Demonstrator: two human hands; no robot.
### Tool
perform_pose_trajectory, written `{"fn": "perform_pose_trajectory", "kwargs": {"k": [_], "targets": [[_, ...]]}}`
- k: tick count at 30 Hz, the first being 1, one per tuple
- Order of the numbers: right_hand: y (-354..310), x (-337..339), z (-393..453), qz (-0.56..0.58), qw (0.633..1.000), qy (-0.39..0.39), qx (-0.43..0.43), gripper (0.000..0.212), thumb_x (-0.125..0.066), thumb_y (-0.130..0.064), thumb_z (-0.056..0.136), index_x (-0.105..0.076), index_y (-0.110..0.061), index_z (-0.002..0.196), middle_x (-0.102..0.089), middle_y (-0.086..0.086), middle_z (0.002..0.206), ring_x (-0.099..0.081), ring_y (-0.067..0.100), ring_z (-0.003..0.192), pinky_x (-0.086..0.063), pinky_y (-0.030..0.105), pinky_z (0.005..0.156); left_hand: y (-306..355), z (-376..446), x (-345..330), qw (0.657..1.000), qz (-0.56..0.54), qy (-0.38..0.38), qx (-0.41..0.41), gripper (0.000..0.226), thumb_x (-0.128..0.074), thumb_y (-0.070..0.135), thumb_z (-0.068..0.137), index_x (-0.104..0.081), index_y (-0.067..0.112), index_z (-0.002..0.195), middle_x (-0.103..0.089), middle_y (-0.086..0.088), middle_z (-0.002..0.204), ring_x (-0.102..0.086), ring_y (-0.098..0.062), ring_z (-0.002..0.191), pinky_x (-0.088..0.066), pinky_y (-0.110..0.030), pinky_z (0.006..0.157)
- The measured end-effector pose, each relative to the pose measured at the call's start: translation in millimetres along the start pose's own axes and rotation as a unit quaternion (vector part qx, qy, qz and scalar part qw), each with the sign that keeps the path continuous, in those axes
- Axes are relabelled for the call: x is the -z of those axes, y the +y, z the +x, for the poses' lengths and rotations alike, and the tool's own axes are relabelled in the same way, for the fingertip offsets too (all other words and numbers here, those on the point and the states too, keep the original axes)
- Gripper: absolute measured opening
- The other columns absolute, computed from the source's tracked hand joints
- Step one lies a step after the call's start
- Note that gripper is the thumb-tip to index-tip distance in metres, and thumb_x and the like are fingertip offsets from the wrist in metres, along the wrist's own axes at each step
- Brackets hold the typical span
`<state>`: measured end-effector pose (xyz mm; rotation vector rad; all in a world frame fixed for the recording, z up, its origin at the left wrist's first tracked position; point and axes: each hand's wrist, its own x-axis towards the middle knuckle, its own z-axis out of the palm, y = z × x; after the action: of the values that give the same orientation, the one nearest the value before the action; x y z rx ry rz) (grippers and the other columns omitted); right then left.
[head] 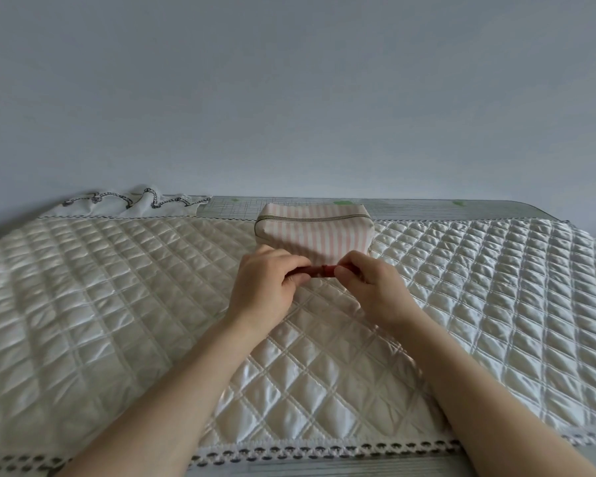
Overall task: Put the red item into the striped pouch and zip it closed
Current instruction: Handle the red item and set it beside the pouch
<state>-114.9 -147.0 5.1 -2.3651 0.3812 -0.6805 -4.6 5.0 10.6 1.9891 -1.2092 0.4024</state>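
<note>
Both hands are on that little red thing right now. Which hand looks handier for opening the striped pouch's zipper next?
Probably the right hand. The pink-and-white striped fabric pouch is zipped shut, and something small hangs at its right end, perhaps the pull. The left hand could hold the small red tube-shaped item.

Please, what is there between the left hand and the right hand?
In the head view, the red item spans the gap: the left hand grips one end, the right hand the other. Behind it stands the striped pouch.
</note>
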Motion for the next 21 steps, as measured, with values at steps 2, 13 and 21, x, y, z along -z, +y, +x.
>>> {"fn": "perform_pose_trajectory", "kwargs": {"k": [2, 13, 21], "targets": [[-0.1, 0.5, 0.1, 0.009, 1.0, -0.002, -0.008, 0.012, -0.057, -0.025, 0.089, -0.06, -0.02, 0.078, -0.044, -0.01, 0.048, -0.042, 0.004, 0.044, -0.026, 0.018, 0.044, 0.2, 0.2, 0.1, 1.0, 0.002, 0.002, -0.006, 0.015, -0.074, 0.018, 0.075, -0.074, 0.022, 0.089, -0.07, 0.004, 0.073, -0.056, -0.022, 0.077, -0.046, -0.042, 0.074], [-0.6, -0.6, 1.6, -0.008, 1.0, -0.002, -0.007, 0.004, -0.061, -0.024, 0.086, -0.064, -0.023, 0.082, -0.053, -0.012, 0.064, -0.048, 0.004, 0.058, -0.033, 0.015, 0.052, -0.6, -1.8, -2.1, 1.0, 0.025, -0.008, 0.003, 0.016, -0.072, 0.023, 0.077, -0.074, 0.025, 0.093, -0.071, 0.006, 0.078, -0.054, -0.02, 0.079, -0.044, -0.038, 0.076], [4.1, -1.9, 2.9, -0.087, 0.996, -0.029, -0.018, 0.013, -0.067, -0.024, 0.08, -0.066, -0.025, 0.093, -0.059, -0.005, 0.088, -0.052, 0.019, 0.089, -0.04, 0.033, 0.076, -4.2, -4.6, -8.2, 0.998, 0.027, -0.053, 0.033, 0.023, -0.07, 0.019, 0.078, -0.072, 0.022, 0.101, -0.073, 0.003, 0.091, -0.055, -0.022, 0.085, -0.042, -0.037, 0.082]]}}
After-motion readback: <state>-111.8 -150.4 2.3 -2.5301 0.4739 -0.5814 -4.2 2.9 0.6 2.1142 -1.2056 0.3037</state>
